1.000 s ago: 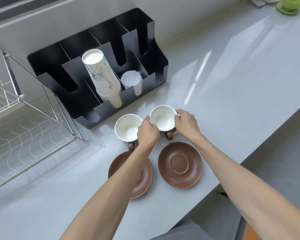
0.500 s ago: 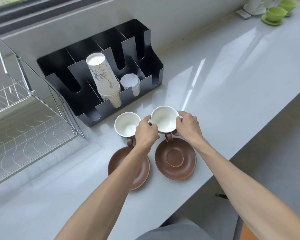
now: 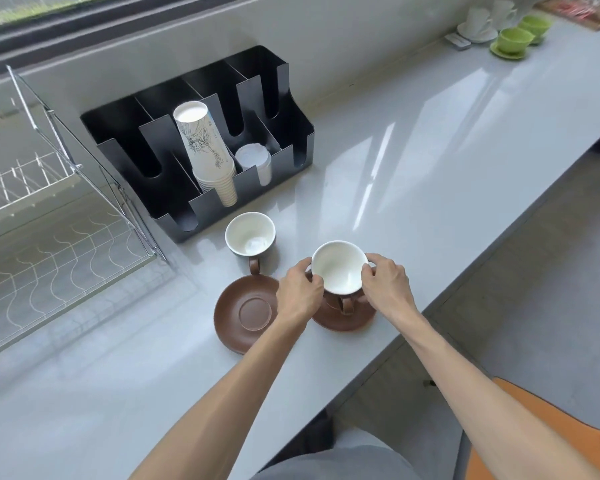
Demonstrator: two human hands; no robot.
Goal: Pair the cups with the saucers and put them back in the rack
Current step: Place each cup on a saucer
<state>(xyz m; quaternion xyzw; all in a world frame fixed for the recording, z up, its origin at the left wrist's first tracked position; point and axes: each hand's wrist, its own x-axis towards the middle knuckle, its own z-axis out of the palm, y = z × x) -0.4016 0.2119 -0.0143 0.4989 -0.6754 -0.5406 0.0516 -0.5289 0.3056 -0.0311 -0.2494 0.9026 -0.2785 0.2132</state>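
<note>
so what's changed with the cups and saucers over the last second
Both hands, left hand and right hand, carried the held cup toward the person, from behind the right saucer to over it; whether it has touched down is unclear. Both hands still grip it. The other cup and left saucer lie as before.

Pale grey glossy worktop [image 3: 430, 161] carries bright window glare streaks. Dark-framed window [image 3: 118, 19] runs along back wall. Grey floor [image 3: 541, 282] below worktop's front edge. Orange seat [image 3: 551, 441] at bottom right corner.
</note>
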